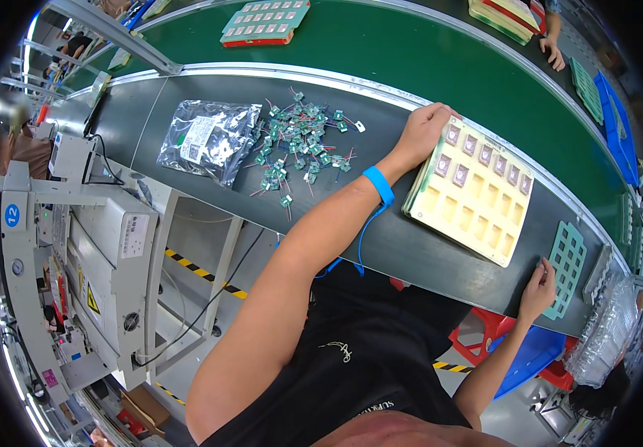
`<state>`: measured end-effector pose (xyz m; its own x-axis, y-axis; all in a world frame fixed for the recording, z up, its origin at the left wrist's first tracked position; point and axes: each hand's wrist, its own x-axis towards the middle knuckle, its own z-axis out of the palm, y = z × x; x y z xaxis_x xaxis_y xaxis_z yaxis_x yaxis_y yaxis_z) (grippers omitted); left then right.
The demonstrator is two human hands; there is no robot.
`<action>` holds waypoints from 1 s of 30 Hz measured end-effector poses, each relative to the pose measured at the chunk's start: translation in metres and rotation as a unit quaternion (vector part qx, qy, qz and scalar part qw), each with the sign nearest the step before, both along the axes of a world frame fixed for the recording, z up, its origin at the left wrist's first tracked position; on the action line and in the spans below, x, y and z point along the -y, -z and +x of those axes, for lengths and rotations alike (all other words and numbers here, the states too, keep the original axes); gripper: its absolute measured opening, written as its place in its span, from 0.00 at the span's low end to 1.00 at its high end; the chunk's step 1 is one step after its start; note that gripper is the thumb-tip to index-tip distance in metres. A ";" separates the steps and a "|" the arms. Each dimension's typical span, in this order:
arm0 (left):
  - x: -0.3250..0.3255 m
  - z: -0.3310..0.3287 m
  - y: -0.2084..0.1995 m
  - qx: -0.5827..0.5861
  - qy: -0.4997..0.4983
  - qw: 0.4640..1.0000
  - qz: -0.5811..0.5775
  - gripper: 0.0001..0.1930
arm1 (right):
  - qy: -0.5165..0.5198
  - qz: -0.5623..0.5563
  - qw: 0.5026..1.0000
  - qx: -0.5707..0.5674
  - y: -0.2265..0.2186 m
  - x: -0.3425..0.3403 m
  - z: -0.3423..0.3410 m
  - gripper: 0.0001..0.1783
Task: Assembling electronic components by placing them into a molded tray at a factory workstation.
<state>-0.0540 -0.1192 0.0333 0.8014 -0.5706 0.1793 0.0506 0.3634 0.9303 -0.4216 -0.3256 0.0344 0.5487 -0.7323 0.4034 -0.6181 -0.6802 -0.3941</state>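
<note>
My left hand (424, 134) rests on the near left corner of a cream compartment tray (478, 201) lying on the dark bench; its fingers curl over the tray's edge. The tray's far rows hold several small square parts, the near rows are bare. A blue strap with a coiled cord circles my left wrist. My right hand (539, 287) touches the lower edge of a green perforated grid plate (569, 261) at the bench's right end. A heap of small green circuit boards with thin wires (299, 138) lies left of my left hand.
A clear plastic bag (206, 140) sits left of the heap. Behind the bench runs a green conveyor belt (411, 67) carrying a filled tray (265, 21). Another person's hand (552, 51) rests at the belt's far side. A grey machine (75, 253) stands at left.
</note>
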 end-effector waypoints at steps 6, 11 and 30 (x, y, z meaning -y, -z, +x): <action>-0.001 0.000 0.000 -0.011 0.006 1.000 -0.001 0.16 | 0.002 0.006 1.000 0.004 0.000 0.000 0.000 0.11; 0.000 0.000 -0.001 -0.014 0.011 1.000 0.007 0.16 | 0.002 0.004 1.000 0.007 -0.002 -0.002 0.000 0.11; -0.003 0.001 -0.001 -0.003 0.024 0.999 0.022 0.16 | 0.001 -0.002 1.000 0.009 -0.006 -0.006 0.004 0.10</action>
<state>-0.0532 -0.1165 0.0346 0.7741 -0.6156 0.1472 0.0734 0.3183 0.9451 -0.4171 -0.3199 0.0400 0.5408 -0.7313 0.4156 -0.6121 -0.6811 -0.4019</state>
